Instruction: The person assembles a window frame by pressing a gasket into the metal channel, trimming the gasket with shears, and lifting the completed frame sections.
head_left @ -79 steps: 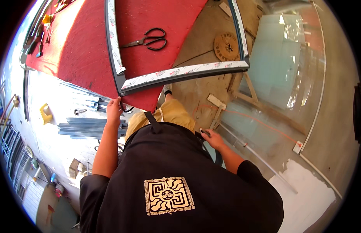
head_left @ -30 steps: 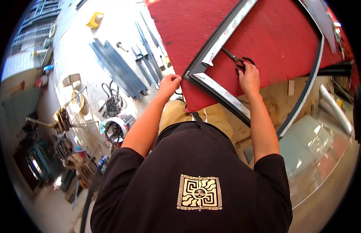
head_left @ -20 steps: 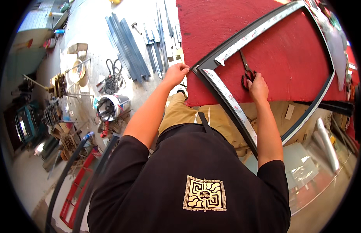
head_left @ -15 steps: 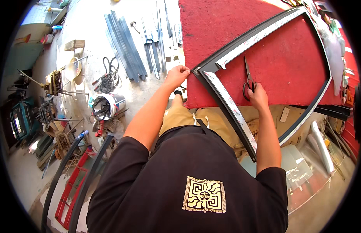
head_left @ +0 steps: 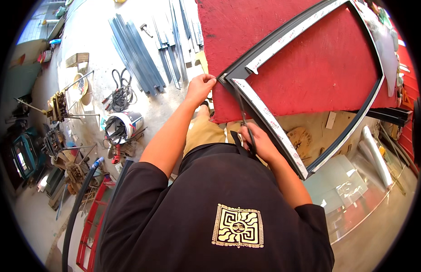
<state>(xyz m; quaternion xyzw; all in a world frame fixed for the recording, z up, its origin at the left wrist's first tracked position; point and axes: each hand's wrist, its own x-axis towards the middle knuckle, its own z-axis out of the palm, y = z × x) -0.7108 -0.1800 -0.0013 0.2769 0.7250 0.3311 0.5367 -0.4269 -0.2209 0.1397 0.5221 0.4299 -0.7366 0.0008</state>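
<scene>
A large dark window frame (head_left: pixel 258 115) with white printed film strips (head_left: pixel 269 119) lies on a red-covered table (head_left: pixel 305 68), one part jutting past the near edge. My left hand (head_left: pixel 200 92) is at the frame's left corner, thumb and fingertips pinched together; what is between them is too small to make out. My right hand (head_left: pixel 260 143) grips black-handled scissors (head_left: pixel 242 109). Their blades point up toward that corner and lie over the frame's near-left bar. Whether the blade tips touch anything cannot be seen.
On the floor to the left lie long dark metal profiles (head_left: pixel 137 54), a hammer (head_left: pixel 146 30) and coiled black cable (head_left: pixel 121 93). A white bucket (head_left: pixel 125 124) stands closer in. Glass panes (head_left: pixel 335 181) and a wrapped roll (head_left: pixel 376 156) rest at the lower right.
My right hand has brought the scissors left and nearer to me, from inside the frame's opening to its left corner. My left hand stays pinched at the corner.
</scene>
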